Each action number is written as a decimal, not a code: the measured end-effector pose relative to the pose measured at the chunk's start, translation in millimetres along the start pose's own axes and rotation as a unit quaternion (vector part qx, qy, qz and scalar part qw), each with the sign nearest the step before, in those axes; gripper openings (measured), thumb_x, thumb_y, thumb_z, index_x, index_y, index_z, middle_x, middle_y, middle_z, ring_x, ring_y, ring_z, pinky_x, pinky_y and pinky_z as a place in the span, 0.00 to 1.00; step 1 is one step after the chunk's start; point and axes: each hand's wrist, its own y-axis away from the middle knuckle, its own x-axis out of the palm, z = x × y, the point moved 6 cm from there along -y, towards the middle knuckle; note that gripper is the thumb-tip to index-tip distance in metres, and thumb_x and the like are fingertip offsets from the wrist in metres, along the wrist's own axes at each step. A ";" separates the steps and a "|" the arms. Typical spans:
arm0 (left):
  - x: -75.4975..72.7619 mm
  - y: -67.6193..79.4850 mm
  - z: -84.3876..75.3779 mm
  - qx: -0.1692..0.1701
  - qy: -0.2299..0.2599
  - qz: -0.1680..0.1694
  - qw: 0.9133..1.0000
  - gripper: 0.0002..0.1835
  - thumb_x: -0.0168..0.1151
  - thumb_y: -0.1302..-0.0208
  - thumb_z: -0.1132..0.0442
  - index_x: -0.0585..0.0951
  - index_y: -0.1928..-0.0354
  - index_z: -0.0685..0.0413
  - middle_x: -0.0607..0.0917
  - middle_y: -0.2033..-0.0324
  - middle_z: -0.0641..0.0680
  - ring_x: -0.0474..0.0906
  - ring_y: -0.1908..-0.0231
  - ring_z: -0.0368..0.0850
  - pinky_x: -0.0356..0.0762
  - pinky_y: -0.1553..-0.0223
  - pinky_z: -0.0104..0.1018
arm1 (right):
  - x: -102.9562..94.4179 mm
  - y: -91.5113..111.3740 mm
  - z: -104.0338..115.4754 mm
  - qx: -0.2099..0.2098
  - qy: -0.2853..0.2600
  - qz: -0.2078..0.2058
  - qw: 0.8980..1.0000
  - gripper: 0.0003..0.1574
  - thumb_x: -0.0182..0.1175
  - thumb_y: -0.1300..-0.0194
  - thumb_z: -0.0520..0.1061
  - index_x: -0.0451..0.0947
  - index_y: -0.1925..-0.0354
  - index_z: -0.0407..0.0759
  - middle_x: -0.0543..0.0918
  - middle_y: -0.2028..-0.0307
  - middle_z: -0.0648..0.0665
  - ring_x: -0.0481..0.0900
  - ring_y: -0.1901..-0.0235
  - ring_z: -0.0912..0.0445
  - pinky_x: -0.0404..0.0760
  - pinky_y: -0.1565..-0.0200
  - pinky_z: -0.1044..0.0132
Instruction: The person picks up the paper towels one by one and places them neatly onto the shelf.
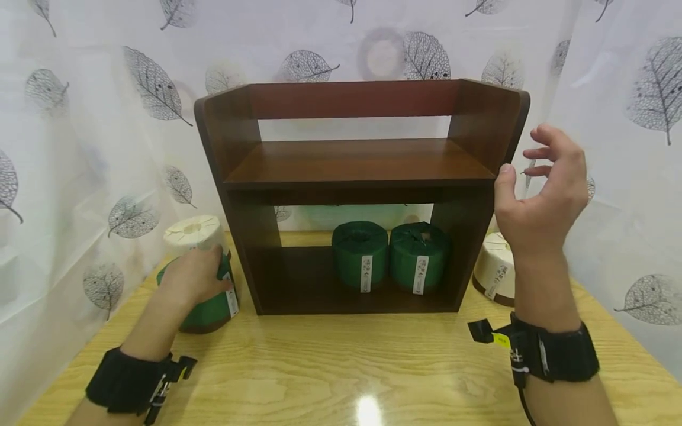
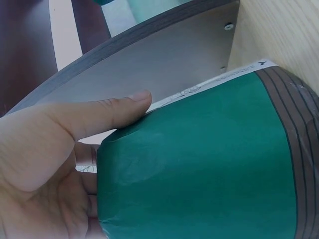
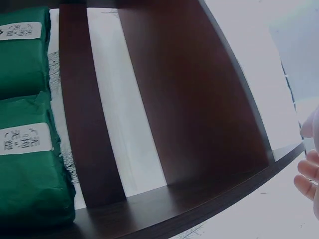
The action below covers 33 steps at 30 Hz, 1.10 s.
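At the shelf's left, my left hand (image 1: 194, 275) grips a green paper-wrapped roll (image 1: 213, 307) with a brown bottom band and a white label strip. In the left wrist view, the thumb lies along the label side of the green roll (image 2: 199, 169); the other fingers pass partly out of sight behind its end. My right hand (image 1: 546, 189) is raised beside the shelf's right side, holding nothing, its fingers loosely bent and its thumb overlapping the shelf edge in the head view. Its fingertips (image 3: 306, 174) show at the right edge of the right wrist view.
The dark brown two-tier shelf (image 1: 362, 160) stands mid-table. Two green rolls (image 1: 360, 254) sit side by side at the right of its lower tier. One cream roll (image 1: 193, 232) is behind my left hand, another (image 1: 495, 266) right of the shelf. A leaf-patterned curtain (image 1: 96, 177) surrounds the wooden table (image 1: 330, 355).
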 end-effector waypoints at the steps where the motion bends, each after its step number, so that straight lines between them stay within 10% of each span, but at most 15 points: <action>1: 0.6 0.1 -0.5 0.000 -0.003 0.002 1.000 0.37 0.69 0.55 0.48 0.69 0.49 0.68 0.79 0.64 0.66 0.77 0.70 0.60 0.75 0.75 0.51 | 2.6 1.1 -4.5 -0.001 0.003 0.008 1.000 0.27 0.56 0.50 0.48 0.72 0.48 0.52 0.77 0.52 0.57 0.77 0.60 0.56 0.72 0.60 0.72; 11: 1.2 -0.7 -0.6 0.007 -0.014 -0.004 1.000 0.37 0.68 0.53 0.47 0.69 0.47 0.67 0.80 0.63 0.66 0.77 0.70 0.60 0.75 0.75 0.51 | 21.0 9.5 -32.3 0.040 0.051 0.099 0.993 0.27 0.54 0.42 0.51 0.71 0.43 0.50 0.83 0.57 0.46 0.79 0.66 0.54 0.69 0.65 0.82; 22: -7.9 2.6 -1.6 0.044 -0.064 -0.082 0.994 0.21 0.70 0.62 0.49 0.73 0.69 0.50 0.79 0.74 0.54 0.74 0.72 0.55 0.71 0.73 0.58 | 22.6 10.7 -32.5 0.055 0.095 0.132 0.985 0.23 0.51 0.38 0.54 0.78 0.52 0.43 0.84 0.65 0.42 0.81 0.69 0.53 0.66 0.68 0.85; 33: -16.0 13.5 -15.0 0.078 -0.039 -0.020 0.996 0.25 0.73 0.68 0.47 0.72 0.68 0.46 0.76 0.73 0.49 0.71 0.73 0.47 0.70 0.76 0.48 | 20.9 10.7 -33.8 0.058 0.095 0.128 0.985 0.22 0.51 0.38 0.54 0.79 0.52 0.46 0.85 0.66 0.41 0.82 0.70 0.51 0.63 0.68 0.86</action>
